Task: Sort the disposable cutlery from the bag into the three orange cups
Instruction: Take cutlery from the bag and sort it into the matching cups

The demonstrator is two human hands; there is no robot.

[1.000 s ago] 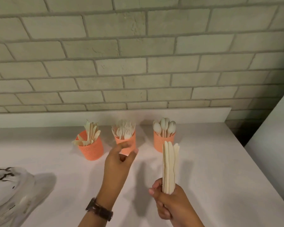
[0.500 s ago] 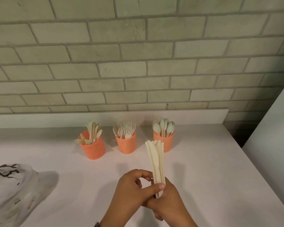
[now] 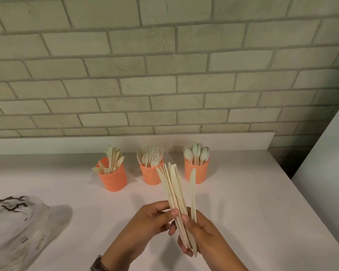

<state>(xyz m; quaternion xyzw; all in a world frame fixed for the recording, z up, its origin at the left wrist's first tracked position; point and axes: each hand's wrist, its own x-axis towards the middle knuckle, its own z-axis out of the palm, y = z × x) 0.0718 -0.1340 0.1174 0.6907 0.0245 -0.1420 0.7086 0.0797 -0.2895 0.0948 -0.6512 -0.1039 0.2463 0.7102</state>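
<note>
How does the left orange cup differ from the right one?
The left cup holds knives; the right cup holds spoons. The left cup's knives splay, some leaning over its rim; the right cup's spoons stand close together, bowls up. Both are orange, perforated, and stand on the white counter.

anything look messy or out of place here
Mildly. In the left cup, a few knives splay sideways over the rim, while the forks and spoons stand upright in theirs. One held knife stands apart from the rest of the bundle. Nothing looks spilled or broken.
</note>
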